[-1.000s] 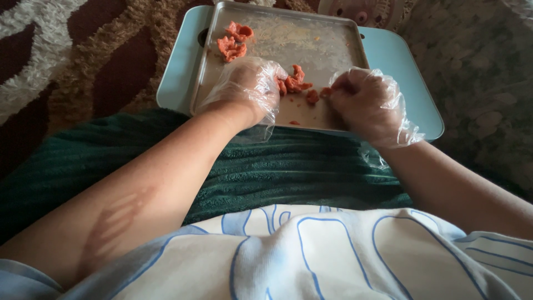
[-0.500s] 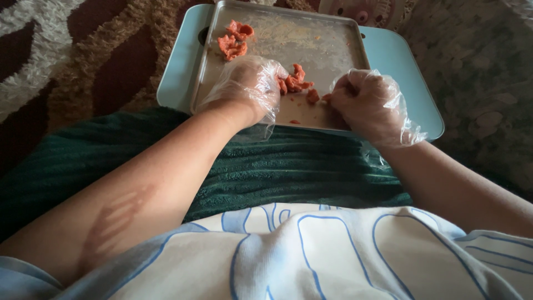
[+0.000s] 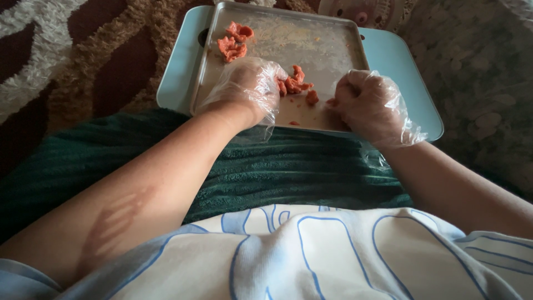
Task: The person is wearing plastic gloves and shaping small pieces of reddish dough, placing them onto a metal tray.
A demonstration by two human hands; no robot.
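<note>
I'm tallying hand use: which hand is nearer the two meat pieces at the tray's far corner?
Left. The left hand sits just below the far pieces on the metal tray; the right hand is across the tray, by its near right edge.

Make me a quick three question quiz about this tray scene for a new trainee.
1. True or false: both hands wear clear plastic gloves.
2. Which hand rests by the middle cluster of meat pieces: A left, B right?
3. What does the metal tray sit on?

Key
1. True: left hand and right hand are gloved.
2. A: it touches the meat pieces.
3. The metal tray sits on a light blue board.
</note>
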